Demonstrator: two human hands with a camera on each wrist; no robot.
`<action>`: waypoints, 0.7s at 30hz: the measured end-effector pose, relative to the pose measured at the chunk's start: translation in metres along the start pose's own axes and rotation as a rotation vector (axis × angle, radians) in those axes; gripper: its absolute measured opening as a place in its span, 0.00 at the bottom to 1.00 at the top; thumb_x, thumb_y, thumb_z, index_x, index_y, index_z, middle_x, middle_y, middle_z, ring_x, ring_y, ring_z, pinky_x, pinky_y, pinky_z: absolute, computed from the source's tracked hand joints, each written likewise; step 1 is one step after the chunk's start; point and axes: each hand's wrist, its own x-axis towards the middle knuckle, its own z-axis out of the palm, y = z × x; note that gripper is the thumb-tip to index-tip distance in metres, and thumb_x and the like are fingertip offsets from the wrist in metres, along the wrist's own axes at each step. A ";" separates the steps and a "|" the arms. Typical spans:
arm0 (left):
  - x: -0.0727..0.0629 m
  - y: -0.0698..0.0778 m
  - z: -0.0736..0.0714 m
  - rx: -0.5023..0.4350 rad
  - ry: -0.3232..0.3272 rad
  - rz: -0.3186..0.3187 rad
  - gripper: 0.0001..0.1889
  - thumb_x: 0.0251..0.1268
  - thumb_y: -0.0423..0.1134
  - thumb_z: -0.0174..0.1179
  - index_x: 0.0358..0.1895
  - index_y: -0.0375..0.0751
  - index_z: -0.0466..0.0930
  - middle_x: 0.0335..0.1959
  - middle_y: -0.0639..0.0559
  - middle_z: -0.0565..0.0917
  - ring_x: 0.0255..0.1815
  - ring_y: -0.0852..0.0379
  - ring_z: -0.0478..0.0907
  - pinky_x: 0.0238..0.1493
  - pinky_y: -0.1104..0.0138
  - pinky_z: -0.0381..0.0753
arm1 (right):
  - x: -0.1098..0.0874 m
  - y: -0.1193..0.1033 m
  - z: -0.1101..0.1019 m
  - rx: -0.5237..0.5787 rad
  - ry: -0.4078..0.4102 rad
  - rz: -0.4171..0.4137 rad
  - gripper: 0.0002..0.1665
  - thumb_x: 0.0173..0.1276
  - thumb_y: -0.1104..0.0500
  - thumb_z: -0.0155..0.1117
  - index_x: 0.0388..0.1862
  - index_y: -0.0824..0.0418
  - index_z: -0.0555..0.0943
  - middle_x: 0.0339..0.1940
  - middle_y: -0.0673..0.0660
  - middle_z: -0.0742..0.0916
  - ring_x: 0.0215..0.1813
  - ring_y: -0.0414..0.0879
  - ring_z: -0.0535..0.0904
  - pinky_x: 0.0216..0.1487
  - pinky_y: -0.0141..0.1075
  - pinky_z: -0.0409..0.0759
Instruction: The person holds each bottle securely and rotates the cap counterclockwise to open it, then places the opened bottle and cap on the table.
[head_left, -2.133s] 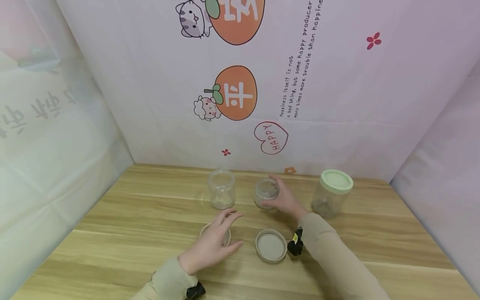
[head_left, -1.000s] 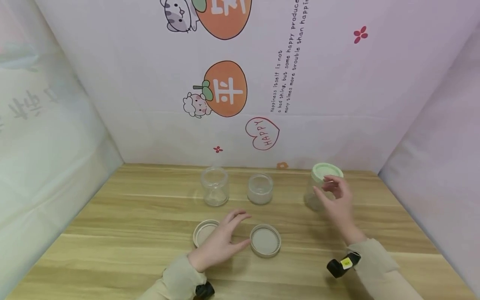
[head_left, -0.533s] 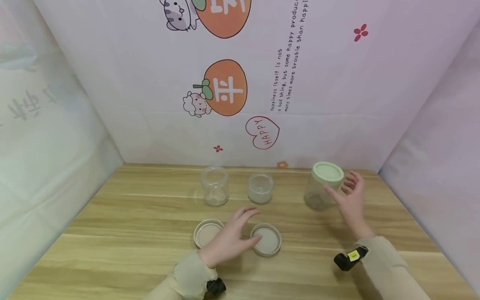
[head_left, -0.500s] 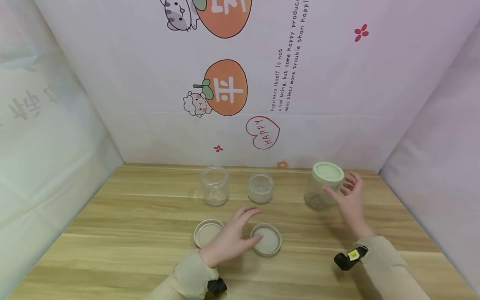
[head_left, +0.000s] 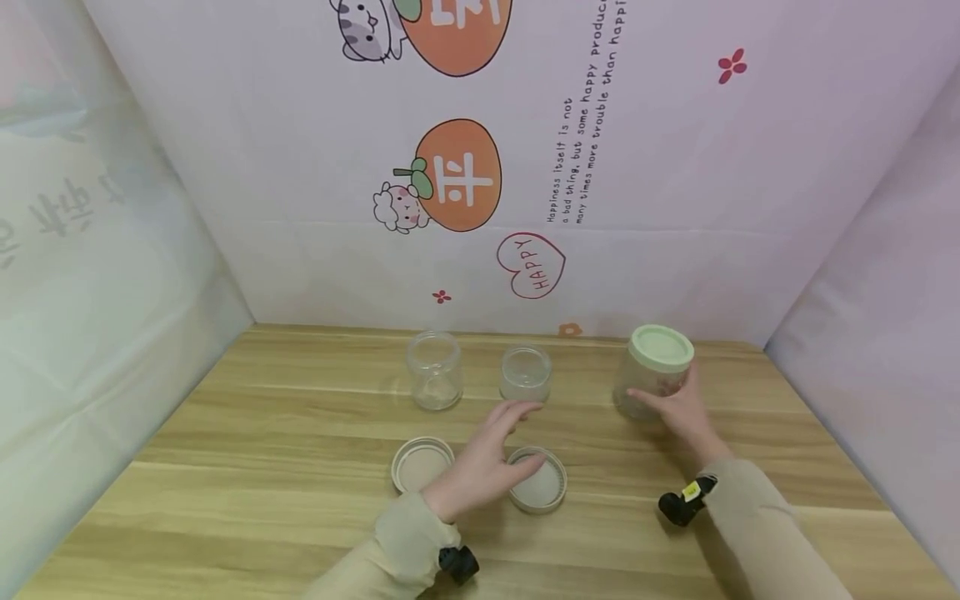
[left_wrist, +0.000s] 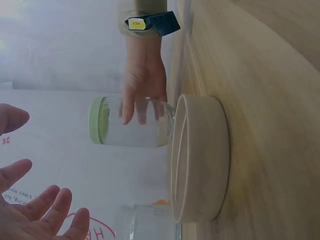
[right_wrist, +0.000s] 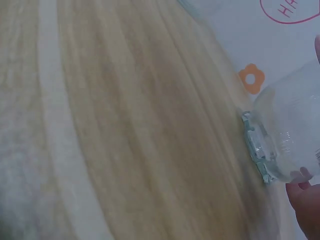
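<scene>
My right hand (head_left: 686, 417) grips a clear jar (head_left: 633, 387) with a pale green lid (head_left: 662, 348) at the back right. In the left wrist view its thumb lies across the near side of the jar, and its fingers show through the clear wall. The jar's thick ridged base (right_wrist: 258, 147) appears in the right wrist view. My left hand (head_left: 480, 471) hovers with spread, slightly bent fingers and holds nothing. It overlaps the edges of two beige jar lids in the head view, the left lid (head_left: 417, 465) and the right lid (head_left: 543, 486), both lying hollow side up.
Two lidless clear jars stand along the back, a taller jar (head_left: 437, 375) and a shorter jar (head_left: 525, 375). A printed white cloth (head_left: 337, 275) rises behind the wooden table (head_left: 247, 500), with pale cloths on both sides.
My right hand has gone from the short jar to the green-lidded jar, passing its lid and right side, and now grips its body. My left hand has drifted right over the right lid.
</scene>
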 end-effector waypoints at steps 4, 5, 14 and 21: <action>0.005 0.003 0.001 -0.053 -0.002 -0.023 0.31 0.63 0.39 0.60 0.69 0.47 0.61 0.66 0.50 0.65 0.64 0.52 0.65 0.59 0.56 0.74 | 0.001 0.004 0.005 0.047 0.011 -0.020 0.63 0.50 0.73 0.71 0.75 0.56 0.41 0.69 0.65 0.57 0.70 0.67 0.54 0.69 0.62 0.55; 0.006 0.003 0.002 -0.063 0.001 -0.024 0.31 0.63 0.39 0.60 0.69 0.47 0.60 0.66 0.50 0.65 0.65 0.52 0.64 0.60 0.56 0.73 | 0.002 0.005 0.006 0.054 0.015 -0.020 0.63 0.50 0.73 0.72 0.75 0.55 0.41 0.69 0.64 0.58 0.69 0.67 0.55 0.69 0.62 0.57; 0.023 0.002 0.006 -0.044 0.040 -0.002 0.36 0.56 0.39 0.67 0.68 0.45 0.60 0.66 0.48 0.65 0.64 0.54 0.66 0.66 0.58 0.68 | -0.002 0.006 0.010 0.007 0.053 -0.014 0.62 0.52 0.69 0.72 0.75 0.54 0.42 0.70 0.65 0.60 0.65 0.64 0.62 0.65 0.58 0.65; 0.030 0.000 0.007 -0.093 0.059 -0.012 0.38 0.55 0.38 0.67 0.69 0.44 0.59 0.67 0.46 0.63 0.64 0.49 0.68 0.66 0.55 0.68 | -0.011 0.002 0.013 -0.063 0.048 -0.056 0.59 0.53 0.67 0.73 0.75 0.57 0.45 0.65 0.56 0.64 0.61 0.55 0.65 0.53 0.27 0.74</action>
